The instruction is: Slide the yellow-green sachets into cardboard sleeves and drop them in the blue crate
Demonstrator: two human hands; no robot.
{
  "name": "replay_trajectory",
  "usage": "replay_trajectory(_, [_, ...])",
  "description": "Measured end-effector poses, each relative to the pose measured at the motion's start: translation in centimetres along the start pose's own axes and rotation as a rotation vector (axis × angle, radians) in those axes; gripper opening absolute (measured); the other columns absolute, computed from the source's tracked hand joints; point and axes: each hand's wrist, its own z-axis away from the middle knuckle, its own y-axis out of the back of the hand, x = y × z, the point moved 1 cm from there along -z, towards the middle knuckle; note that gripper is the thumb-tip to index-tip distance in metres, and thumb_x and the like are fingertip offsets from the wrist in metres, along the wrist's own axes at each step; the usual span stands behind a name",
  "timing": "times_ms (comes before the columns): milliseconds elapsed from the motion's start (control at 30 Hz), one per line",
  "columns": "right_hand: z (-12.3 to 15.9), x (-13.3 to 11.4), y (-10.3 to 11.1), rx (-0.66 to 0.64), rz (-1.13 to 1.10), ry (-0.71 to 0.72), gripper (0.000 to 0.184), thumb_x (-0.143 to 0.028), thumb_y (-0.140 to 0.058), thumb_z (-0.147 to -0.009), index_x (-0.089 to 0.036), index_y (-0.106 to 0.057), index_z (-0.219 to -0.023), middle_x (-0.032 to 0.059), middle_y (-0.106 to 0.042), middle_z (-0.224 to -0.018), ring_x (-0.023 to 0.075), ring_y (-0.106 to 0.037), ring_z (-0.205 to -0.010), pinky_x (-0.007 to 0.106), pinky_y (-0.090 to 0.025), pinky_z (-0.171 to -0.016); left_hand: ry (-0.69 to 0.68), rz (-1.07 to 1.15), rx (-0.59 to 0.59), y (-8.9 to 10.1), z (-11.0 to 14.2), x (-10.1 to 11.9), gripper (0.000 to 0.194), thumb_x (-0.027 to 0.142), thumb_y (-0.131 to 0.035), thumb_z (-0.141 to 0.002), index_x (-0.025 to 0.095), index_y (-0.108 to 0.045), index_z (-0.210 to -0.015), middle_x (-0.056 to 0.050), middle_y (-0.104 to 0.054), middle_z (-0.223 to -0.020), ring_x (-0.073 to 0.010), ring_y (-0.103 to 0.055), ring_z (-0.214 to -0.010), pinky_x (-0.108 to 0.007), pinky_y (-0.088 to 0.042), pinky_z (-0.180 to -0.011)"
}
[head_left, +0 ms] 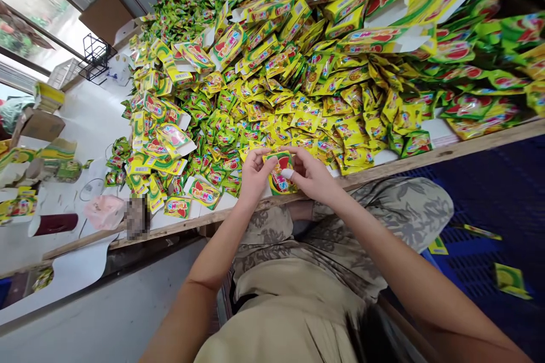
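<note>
Between my two hands, at the table's front edge, is a small green and yellow box [280,177] with a watermelon picture. My left hand [256,174] grips its left side, thumb across the front. On the other side my right hand [307,174] pinches it, with a white covering on the thumb. Just beyond my fingers spreads a heap of yellow and green sachets [306,119]. To the left, a similar box [203,191] and a green packet [177,207] lie near the edge.
More printed boxes [230,45] rest on the heap toward the back. A black wire rack [96,57] stands at the far left. Left of me are a dark red cup [55,224] lying sideways and a pink plastic bag [104,211]. The wooden table edge [383,167] runs before me.
</note>
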Motion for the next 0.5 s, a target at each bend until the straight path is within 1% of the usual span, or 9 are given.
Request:
replay_trajectory(67, [0.1, 0.1, 0.2, 0.096, -0.102, -0.010, 0.043, -0.037, -0.059, -0.085, -0.023, -0.045, -0.124, 0.0062, -0.065, -0.099, 0.0198, -0.063, -0.089, 0.034, -0.052, -0.077, 0.037, -0.024, -0.054, -0.5, 0.3, -0.1, 0.051, 0.043, -0.084, -0.065, 0.020, -0.060, -0.104, -0.003, -0.070, -0.096, -0.0140, -0.066, -0.085, -0.028, -0.052, -0.081])
replay_trajectory(133, [0.1, 0.2, 0.5, 0.160, -0.175, -0.030, 0.042, -0.038, -0.060, -0.085, -0.024, -0.043, -0.121, 0.0070, -0.065, -0.104, 0.0203, -0.064, -0.095, 0.035, -0.053, -0.083, 0.092, -0.065, -0.123, -0.7, 0.6, -0.3, 0.051, 0.042, -0.085, -0.062, 0.019, -0.062, -0.101, -0.005, -0.071, -0.099, -0.0158, -0.067, -0.086, -0.029, -0.053, -0.080])
replay_trajectory(200, [0.1, 0.5, 0.4, 0.170, -0.201, -0.064, 0.040, -0.038, -0.062, -0.084, -0.024, -0.044, -0.117, 0.0060, -0.065, -0.101, 0.0207, -0.065, -0.097, 0.037, -0.053, -0.085, 0.137, -0.100, -0.143, -0.8, 0.8, -0.7, 0.047, 0.042, -0.085, -0.061, 0.017, -0.063, -0.093, -0.005, -0.072, -0.093, -0.0163, -0.067, -0.082, -0.030, -0.053, -0.079])
replay_trajectory(267, [0.0, 0.8, 0.3, 0.167, -0.201, -0.090, 0.039, -0.038, -0.064, -0.082, -0.025, -0.045, -0.113, 0.0042, -0.065, -0.096, 0.0211, -0.065, -0.095, 0.037, -0.053, -0.084, 0.147, -0.129, -0.127, -0.8, 0.9, -1.0, 0.045, 0.043, -0.085, -0.061, 0.016, -0.063, -0.089, -0.003, -0.072, -0.086, -0.0160, -0.066, -0.078, -0.030, -0.053, -0.077])
replay_trajectory(300, [-0.1, 0.9, 0.2, 0.170, -0.197, -0.094, 0.039, -0.039, -0.065, -0.082, -0.024, -0.046, -0.113, 0.0035, -0.065, -0.094, 0.0212, -0.065, -0.094, 0.037, -0.053, -0.083, 0.142, -0.140, -0.131, -0.9, 0.9, -1.1, 0.045, 0.043, -0.084, -0.062, 0.016, -0.062, -0.090, -0.003, -0.071, -0.087, -0.0164, -0.066, -0.080, -0.030, -0.053, -0.078])
replay_trajectory(367, [-0.2, 0.7, 0.7, 0.180, -0.172, -0.079, 0.041, -0.040, -0.066, -0.081, -0.024, -0.048, -0.114, 0.0030, -0.065, -0.092, 0.0212, -0.065, -0.090, 0.038, -0.054, -0.081, 0.115, -0.147, -0.179, -1.1, 1.1, -1.0, 0.049, 0.044, -0.083, -0.065, 0.017, -0.061, -0.099, -0.006, -0.071, -0.099, -0.0185, -0.067, -0.090, -0.032, -0.053, -0.083])
replay_trajectory(433, [0.4, -0.1, 2.3, 0.191, -0.092, -0.059, 0.043, -0.040, -0.065, -0.082, -0.024, -0.050, -0.119, 0.0050, -0.066, -0.096, 0.0217, -0.065, -0.089, 0.039, -0.054, -0.080, 0.073, -0.177, -0.254, -1.2, 1.4, -0.6, 0.062, 0.044, -0.084, -0.064, 0.019, -0.056, -0.114, -0.009, -0.067, -0.114, -0.0210, -0.065, -0.100, -0.035, -0.052, -0.089])
replay_trajectory(467, [1.1, -0.8, 3.7, 0.209, -0.023, -0.052, 0.043, -0.040, -0.064, -0.083, -0.025, -0.052, -0.122, 0.0067, -0.066, -0.101, 0.0222, -0.065, -0.089, 0.040, -0.053, -0.080, 0.042, -0.214, -0.272, -1.0, 1.6, -0.3, 0.069, 0.043, -0.085, -0.063, 0.021, -0.053, -0.120, -0.010, -0.064, -0.120, -0.0219, -0.064, -0.104, -0.036, -0.051, -0.091])
replay_trajectory(500, [2.1, -1.6, 5.6, 0.243, 0.068, -0.051, 0.043, -0.039, -0.062, -0.085, -0.026, -0.053, -0.125, 0.0087, -0.066, -0.107, 0.0230, -0.064, -0.092, 0.041, -0.053, -0.081, 0.002, -0.269, -0.263, -0.6, 1.8, 0.0, 0.070, 0.043, -0.084, -0.064, 0.022, -0.052, -0.122, -0.011, -0.063, -0.122, -0.0222, -0.063, -0.106, -0.036, -0.051, -0.093])
